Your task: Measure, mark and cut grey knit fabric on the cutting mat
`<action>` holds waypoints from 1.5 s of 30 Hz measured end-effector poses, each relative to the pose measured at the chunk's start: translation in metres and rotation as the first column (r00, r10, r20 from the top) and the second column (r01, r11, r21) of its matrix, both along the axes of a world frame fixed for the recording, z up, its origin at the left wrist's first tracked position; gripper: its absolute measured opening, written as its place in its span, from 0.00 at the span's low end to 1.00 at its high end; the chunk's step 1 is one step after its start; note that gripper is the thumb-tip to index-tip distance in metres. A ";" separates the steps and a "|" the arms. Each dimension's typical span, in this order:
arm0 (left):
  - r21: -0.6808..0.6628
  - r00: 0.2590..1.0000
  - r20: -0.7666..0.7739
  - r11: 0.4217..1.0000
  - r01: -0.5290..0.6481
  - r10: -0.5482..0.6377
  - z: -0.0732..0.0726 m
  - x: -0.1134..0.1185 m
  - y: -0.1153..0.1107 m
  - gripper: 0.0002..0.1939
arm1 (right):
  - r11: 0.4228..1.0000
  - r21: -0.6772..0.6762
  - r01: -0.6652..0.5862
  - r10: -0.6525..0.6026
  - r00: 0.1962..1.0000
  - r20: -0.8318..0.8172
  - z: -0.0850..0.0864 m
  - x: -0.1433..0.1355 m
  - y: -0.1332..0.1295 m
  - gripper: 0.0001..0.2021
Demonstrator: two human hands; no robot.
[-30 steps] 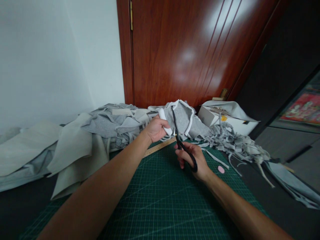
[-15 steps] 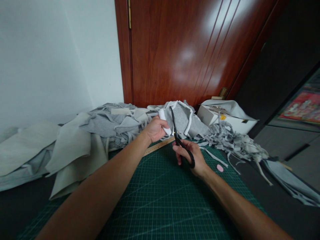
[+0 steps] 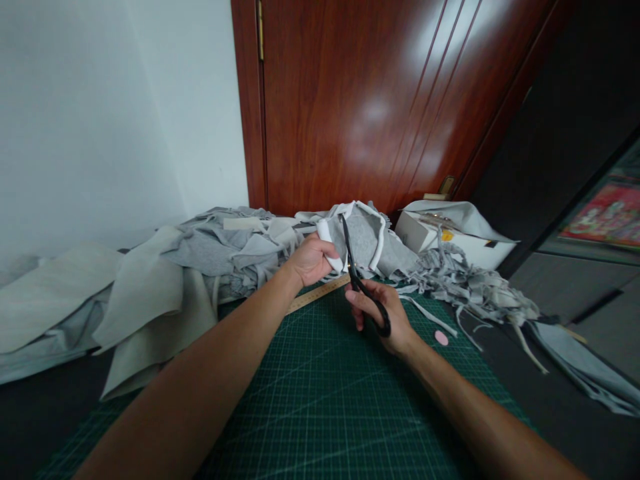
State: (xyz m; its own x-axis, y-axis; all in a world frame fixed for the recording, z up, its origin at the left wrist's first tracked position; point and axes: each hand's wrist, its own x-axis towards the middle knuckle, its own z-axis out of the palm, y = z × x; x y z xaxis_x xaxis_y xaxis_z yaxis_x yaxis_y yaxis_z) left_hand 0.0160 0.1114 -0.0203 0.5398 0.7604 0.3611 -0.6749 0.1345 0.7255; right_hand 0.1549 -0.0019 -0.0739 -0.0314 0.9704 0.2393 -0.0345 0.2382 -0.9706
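My left hand [image 3: 313, 261] is closed on a folded piece of grey fabric [image 3: 364, 235] with white edges. In my right hand [image 3: 383, 312] are black scissors [image 3: 353, 267], their handles around my fingers. The blades point up and away from me, against the grey fabric just right of my left hand. Under the fabric and between my hands lies a wooden ruler [image 3: 316, 295] on the green cutting mat [image 3: 320, 393].
Piles of grey and cream fabric [image 3: 150, 280] lie at the left. A white box [image 3: 450, 233] stands at the back right, with tangled grey strips [image 3: 460, 280] before it. A pink oval piece [image 3: 441, 338] rests on the mat. Behind rises a brown door [image 3: 340, 100].
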 end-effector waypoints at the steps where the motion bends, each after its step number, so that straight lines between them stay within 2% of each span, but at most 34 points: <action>1: 0.001 1.000 0.001 1.000 0.002 -0.002 0.000 0.000 0.000 0.29 | 1.000 0.001 0.000 0.000 1.000 0.003 0.000 0.000 0.000 0.18; 20: 0.011 1.000 0.010 1.000 0.016 -0.016 0.000 -0.001 0.000 0.34 | 1.000 0.014 0.015 -0.016 0.998 0.066 -0.003 0.001 0.000 0.17; 45: -0.013 0.999 -0.036 1.000 0.026 -0.027 -0.005 0.003 -0.003 0.32 | 0.999 0.014 0.050 -0.052 0.993 0.107 -0.002 0.005 0.000 0.15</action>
State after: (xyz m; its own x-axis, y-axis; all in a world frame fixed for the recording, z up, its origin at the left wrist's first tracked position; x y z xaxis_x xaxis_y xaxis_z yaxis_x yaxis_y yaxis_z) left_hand 0.0193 0.1083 -0.0255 0.5722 0.7502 0.3314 -0.6443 0.1612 0.7476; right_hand 0.1594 -0.0018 -0.0761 -0.0082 0.9688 0.2477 0.0824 0.2475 -0.9654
